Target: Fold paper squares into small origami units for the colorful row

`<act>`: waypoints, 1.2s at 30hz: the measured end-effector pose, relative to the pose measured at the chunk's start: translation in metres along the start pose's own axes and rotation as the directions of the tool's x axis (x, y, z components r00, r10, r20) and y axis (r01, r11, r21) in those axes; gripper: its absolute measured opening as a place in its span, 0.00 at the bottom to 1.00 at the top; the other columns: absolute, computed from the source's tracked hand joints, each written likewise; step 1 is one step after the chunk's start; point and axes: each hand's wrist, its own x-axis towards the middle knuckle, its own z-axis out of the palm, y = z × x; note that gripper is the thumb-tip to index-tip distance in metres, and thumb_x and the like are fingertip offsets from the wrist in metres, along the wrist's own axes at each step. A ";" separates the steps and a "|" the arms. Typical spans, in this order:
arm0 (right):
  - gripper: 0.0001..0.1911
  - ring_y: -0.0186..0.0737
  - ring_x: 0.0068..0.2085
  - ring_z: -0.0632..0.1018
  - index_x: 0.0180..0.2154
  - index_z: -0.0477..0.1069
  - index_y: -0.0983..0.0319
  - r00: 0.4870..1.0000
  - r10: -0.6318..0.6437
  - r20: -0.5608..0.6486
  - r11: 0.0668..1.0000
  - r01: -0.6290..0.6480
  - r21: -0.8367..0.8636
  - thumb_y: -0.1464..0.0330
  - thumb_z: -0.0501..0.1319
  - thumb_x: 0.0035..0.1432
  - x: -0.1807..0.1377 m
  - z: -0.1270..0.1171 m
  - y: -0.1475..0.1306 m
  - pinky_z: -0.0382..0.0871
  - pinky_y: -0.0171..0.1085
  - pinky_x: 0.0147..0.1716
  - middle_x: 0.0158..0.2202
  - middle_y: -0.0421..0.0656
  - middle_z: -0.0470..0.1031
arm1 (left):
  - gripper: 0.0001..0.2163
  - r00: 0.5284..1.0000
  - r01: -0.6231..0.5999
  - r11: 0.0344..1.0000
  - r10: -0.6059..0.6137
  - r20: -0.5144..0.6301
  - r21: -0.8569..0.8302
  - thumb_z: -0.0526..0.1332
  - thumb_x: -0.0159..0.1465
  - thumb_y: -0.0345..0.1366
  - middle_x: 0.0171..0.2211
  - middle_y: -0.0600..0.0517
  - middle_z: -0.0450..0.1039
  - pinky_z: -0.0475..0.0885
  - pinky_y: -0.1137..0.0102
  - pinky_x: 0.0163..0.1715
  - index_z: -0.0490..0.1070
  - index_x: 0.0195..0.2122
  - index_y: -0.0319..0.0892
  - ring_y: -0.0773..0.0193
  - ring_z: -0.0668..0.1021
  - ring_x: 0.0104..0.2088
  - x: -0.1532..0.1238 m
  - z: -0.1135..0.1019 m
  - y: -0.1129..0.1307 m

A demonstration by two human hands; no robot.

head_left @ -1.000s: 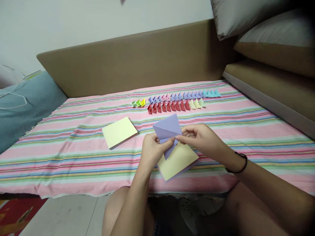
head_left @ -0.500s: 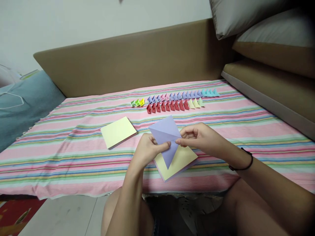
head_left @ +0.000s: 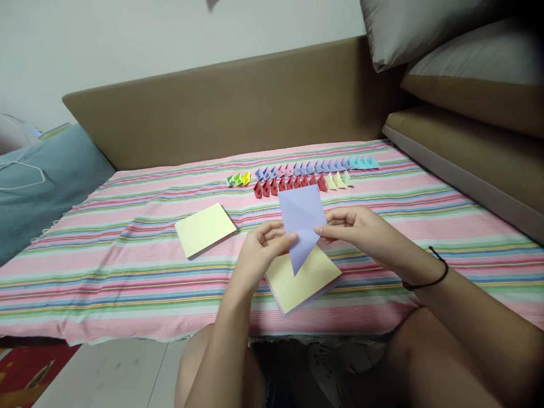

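A sheet of purple paper (head_left: 302,212), creased and partly folded to a point at its lower end, is held up between both hands. My left hand (head_left: 266,249) pinches its left edge, thumb on the front. On the opposite edge, my right hand (head_left: 351,226) grips it between thumb and fingers. Below the sheet lies a stack of paper (head_left: 293,289) with a pale yellow top sheet and a purple edge at the bottom. Part of that stack is hidden by the held sheet and my left hand.
Another pale yellow paper stack (head_left: 206,229) lies to the left on the striped cloth (head_left: 106,272). Further back stand rows of small folded paper pieces: red ones (head_left: 274,187), purple ones (head_left: 334,165), turquoise ones (head_left: 363,162). Cushions (head_left: 476,153) are piled at the right.
The purple paper has moved up and right and turned, so its top edge now lies nearly level. Both hands moved with it, keeping their hold at its sides.
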 end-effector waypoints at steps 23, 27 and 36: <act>0.13 0.33 0.29 0.73 0.24 0.73 0.64 0.998 0.014 -0.061 0.992 -0.006 0.129 0.61 0.69 0.42 0.007 0.016 0.007 0.68 0.33 0.31 0.25 0.40 0.73 | 0.11 0.995 0.098 0.994 -0.098 0.003 -0.055 0.69 0.50 0.36 0.26 0.47 0.79 0.74 0.74 0.32 0.77 0.32 0.35 0.64 0.80 0.28 0.001 0.031 -0.015; 0.13 0.33 0.29 0.73 0.26 0.74 0.63 0.994 0.003 -0.109 0.993 0.010 0.116 0.60 0.68 0.44 0.004 0.010 0.006 0.69 0.33 0.32 0.26 0.40 0.73 | 0.11 0.992 0.118 0.992 -0.116 0.042 -0.037 0.70 0.49 0.34 0.28 0.46 0.79 0.74 0.73 0.34 0.76 0.32 0.34 0.63 0.81 0.31 0.002 0.021 -0.010; 0.12 0.34 0.29 0.75 0.28 0.75 0.63 0.975 -0.020 -0.221 0.994 0.043 0.098 0.60 0.68 0.46 0.006 0.003 0.007 0.71 0.34 0.31 0.26 0.41 0.75 | 0.13 0.983 0.136 0.988 -0.144 0.116 0.074 0.72 0.45 0.34 0.29 0.47 0.79 0.75 0.72 0.35 0.74 0.31 0.35 0.61 0.81 0.33 0.003 0.000 -0.002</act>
